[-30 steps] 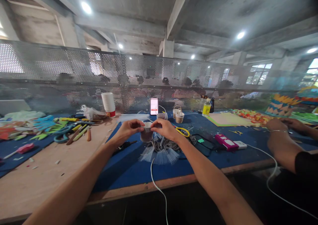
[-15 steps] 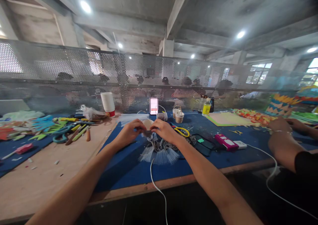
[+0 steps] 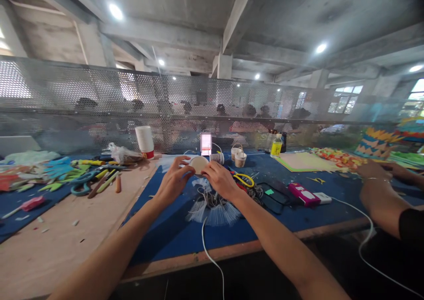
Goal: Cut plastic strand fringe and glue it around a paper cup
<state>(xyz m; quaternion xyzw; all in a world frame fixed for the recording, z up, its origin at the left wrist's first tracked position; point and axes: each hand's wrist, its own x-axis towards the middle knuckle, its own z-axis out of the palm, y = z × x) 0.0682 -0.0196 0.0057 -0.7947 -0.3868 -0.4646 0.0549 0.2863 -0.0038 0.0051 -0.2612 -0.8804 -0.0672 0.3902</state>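
My left hand (image 3: 174, 179) and right hand (image 3: 220, 179) grasp the cup (image 3: 199, 164) between fingertips; uneven pinching could deform its rim.

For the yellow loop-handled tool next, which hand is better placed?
Probably the right hand: the yellow loop-handled tool lies just to its right. The left hand is farther off, across the small pale round cup. Both hands hold that cup, so the right would release it first.

L hand (image 3: 174, 180), R hand (image 3: 219, 178) close tog., fingers bent.
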